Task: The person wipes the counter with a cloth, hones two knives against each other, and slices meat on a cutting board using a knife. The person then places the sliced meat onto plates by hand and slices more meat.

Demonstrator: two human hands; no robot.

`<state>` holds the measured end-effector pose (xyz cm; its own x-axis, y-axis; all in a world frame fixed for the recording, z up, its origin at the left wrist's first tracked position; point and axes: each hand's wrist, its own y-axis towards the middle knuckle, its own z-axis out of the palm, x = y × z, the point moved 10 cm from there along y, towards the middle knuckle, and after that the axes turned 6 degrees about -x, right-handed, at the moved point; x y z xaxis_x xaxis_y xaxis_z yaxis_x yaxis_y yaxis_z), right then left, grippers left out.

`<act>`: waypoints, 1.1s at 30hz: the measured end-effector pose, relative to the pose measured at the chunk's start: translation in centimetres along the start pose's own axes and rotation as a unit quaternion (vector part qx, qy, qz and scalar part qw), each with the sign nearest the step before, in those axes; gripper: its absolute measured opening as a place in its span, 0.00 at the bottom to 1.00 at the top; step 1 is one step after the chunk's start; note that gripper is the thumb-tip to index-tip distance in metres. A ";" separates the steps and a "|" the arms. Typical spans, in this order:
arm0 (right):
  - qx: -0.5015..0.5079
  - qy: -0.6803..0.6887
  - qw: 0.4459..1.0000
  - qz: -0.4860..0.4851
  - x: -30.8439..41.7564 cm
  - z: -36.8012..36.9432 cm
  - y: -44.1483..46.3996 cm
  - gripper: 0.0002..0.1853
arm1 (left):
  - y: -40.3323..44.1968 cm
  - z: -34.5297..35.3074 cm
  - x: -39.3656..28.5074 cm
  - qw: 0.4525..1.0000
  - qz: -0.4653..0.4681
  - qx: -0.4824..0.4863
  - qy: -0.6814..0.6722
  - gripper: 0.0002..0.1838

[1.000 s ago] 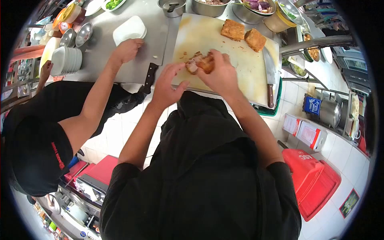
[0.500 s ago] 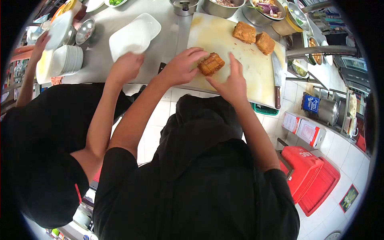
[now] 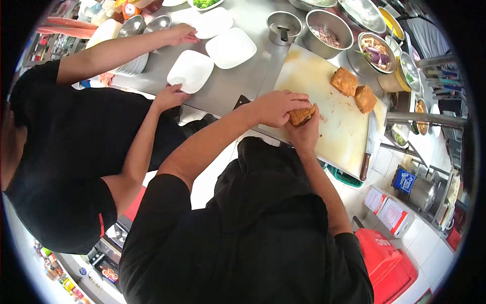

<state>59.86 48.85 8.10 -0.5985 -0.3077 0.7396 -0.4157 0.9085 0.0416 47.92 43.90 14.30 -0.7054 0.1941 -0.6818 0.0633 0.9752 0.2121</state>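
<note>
The left grip point(image 3: 283, 107) is curled over the chunk point(image 3: 300, 116), fingers bent across its top and left side, while the right grip point(image 3: 305, 133) closes on it from below and the right. Between them they have hold of the brown, scored chunk, which is over the near edge of the pale board point(image 3: 298, 76); whether it rests there or is lifted, I cannot tell. Two more browned blocks point(image 3: 344, 81) lie close together toward the board's far right, crumbs scattered nearby. A knife point(image 3: 371, 137) lies along the board's right edge, its brown handle toward the person. Beyond the board stand a small pot point(image 3: 284, 25), a larger pot point(image 3: 326, 34) of reddish bits and a bowl point(image 3: 377, 53) with purple pieces. On the left, another person in black has one hand point(image 3: 169, 97) at the rim of the nearest white plate point(image 3: 191, 71) on the steel table point(image 3: 225, 88), the other hand point(image 3: 183, 34) by the farthest plate point(image 3: 213, 23).
</note>
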 end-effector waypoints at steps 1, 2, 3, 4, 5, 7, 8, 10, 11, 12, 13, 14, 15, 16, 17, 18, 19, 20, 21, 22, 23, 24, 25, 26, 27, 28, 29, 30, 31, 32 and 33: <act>0.002 0.002 1.000 -0.004 -0.1 0.2 0.1 0.60 | -0.1 0.0 0.1 1.000 0.003 -0.007 -0.002 0.37; 0.005 0.004 1.000 -0.008 -0.2 0.3 0.3 0.59 | -0.2 0.1 0.5 1.000 -0.004 -0.011 -0.003 0.37; 0.010 0.003 1.000 -0.010 -0.2 0.3 0.5 0.59 | -0.3 0.0 0.4 1.000 -0.011 -0.015 -0.005 0.36; 0.015 0.002 1.000 -0.011 -0.2 0.3 0.7 0.58 | -0.4 0.0 0.5 1.000 -0.018 -0.020 -0.007 0.36; 0.019 0.000 1.000 -0.012 -0.2 0.3 0.9 0.58 | -0.4 -0.1 0.6 0.999 -0.021 -0.024 -0.012 0.37; 0.036 -0.034 0.998 -0.031 0.5 0.0 1.4 0.55 | -0.4 -0.3 0.7 0.999 -0.028 -0.031 -0.023 0.37; 0.044 -0.050 0.997 -0.040 1.0 -0.1 1.6 0.54 | -0.5 -0.3 0.9 0.999 -0.034 -0.032 -0.025 0.37; 0.067 -0.106 0.987 -0.098 2.8 -0.7 2.1 0.50 | -0.7 -0.9 0.9 0.998 -0.048 -0.035 -0.030 0.38; 0.079 -0.134 0.980 -0.126 3.5 -0.7 2.2 0.48 | -0.9 -1.0 1.2 0.997 -0.055 -0.042 -0.036 0.38; 0.091 -0.121 0.979 -0.135 3.6 -0.5 2.5 0.48 | -1.1 -1.1 1.5 0.996 -0.061 -0.050 -0.042 0.38; 0.104 -0.108 0.978 -0.142 3.7 -0.3 2.7 0.47 | -1.4 -1.2 1.8 0.995 -0.068 -0.056 -0.049 0.38; 0.115 -0.096 0.977 -0.149 3.9 -0.1 2.9 0.47 | -1.7 -1.3 2.1 0.993 -0.078 -0.063 -0.062 0.38; 0.134 -0.098 0.975 -0.151 4.3 0.2 3.1 0.47 | -1.9 -1.7 2.2 0.991 -0.087 -0.069 -0.075 0.38; 0.152 -0.100 0.972 -0.151 4.7 0.3 3.3 0.46 | -2.2 -1.9 2.3 0.989 -0.094 -0.074 -0.090 0.38; 0.170 -0.103 0.968 -0.152 5.3 0.5 3.7 0.45 | -2.5 -2.2 2.8 0.987 -0.105 -0.086 -0.087 0.39; 0.189 -0.116 0.959 -0.179 6.2 0.9 4.0 0.45 | -2.9 -2.4 3.4 0.985 -0.115 -0.096 -0.085 0.39; 0.208 -0.128 0.948 -0.205 7.1 1.4 4.5 0.45 | -3.4 -2.9 3.7 0.983 -0.126 -0.106 -0.083 0.40; 0.227 -0.141 0.936 -0.229 8.1 1.9 5.0 0.45 | -3.9 -3.5 4.3 0.979 -0.146 -0.116 -0.077 0.40; 0.244 -0.157 0.926 -0.241 9.2 2.4 5.6 0.44 | -4.4 -4.8 4.2 0.975 -0.166 -0.126 -0.072 0.41; 0.262 -0.173 0.915 -0.253 10.8 3.1 6.2 0.44 | -5.1 -5.8 4.6 0.971 -0.187 -0.136 -0.066 0.41; 0.280 -0.188 0.903 -0.265 12.2 4.1 6.8 0.44 | -5.9 -6.8 5.1 0.968 -0.180 -0.165 -0.063 0.41; 0.290 -0.192 0.889 -0.296 14.0 5.1 7.5 0.43 | -6.6 -7.9 5.9 0.964 -0.173 -0.194 -0.060 0.42; 0.301 -0.196 0.874 -0.327 15.3 6.5 8.3 0.43 | -7.2 -9.1 6.9 0.959 -0.166 -0.223 -0.057 0.42; 0.300 -0.187 0.858 -0.373 16.7 8.1 9.2 0.42 | -7.8 -10.3 8.0 0.951 -0.169 -0.255 -0.038 0.42; 0.299 -0.176 0.840 -0.418 18.1 9.9 10.2 0.42 | -8.5 -11.6 9.3 0.942 -0.172 -0.287 -0.019 0.43; 0.315 -0.207 0.818 -0.435 19.8 11.7 11.1 0.41 | -9.0 -12.9 10.4 0.932 -0.174 -0.318 0.001 0.43; 0.329 -0.238 0.795 -0.450 22.0 13.4 11.8 0.40 | -9.5 -13.9 11.5 0.925 -0.195 -0.327 0.017 0.42; 0.329 -0.272 0.778 -0.461 23.5 15.1 12.5 0.41 | -10.0 -15.2 12.4 0.917 -0.216 -0.334 0.035 0.42; 0.328 -0.306 0.760 -0.471 24.6 16.7 13.2 0.41 | -10.2 -16.2 13.4 0.908 -0.236 -0.341 0.053 0.41; 0.340 -0.310 0.749 -0.477 25.2 18.5 13.8 0.42 | -10.2 -16.7 14.4 0.903 -0.254 -0.333 0.092 0.41; 0.352 -0.313 0.739 -0.482 25.6 20.2 14.4 0.43 | -10.2 -17.1 15.5 0.896 -0.272 -0.325 0.131 0.40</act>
<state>24.72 48.35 14.12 0.0992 -0.9866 0.1297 -0.9770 -0.1213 -0.1755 24.27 35.14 13.49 -0.6544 -0.4054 -0.6383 -0.7042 0.6341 0.3192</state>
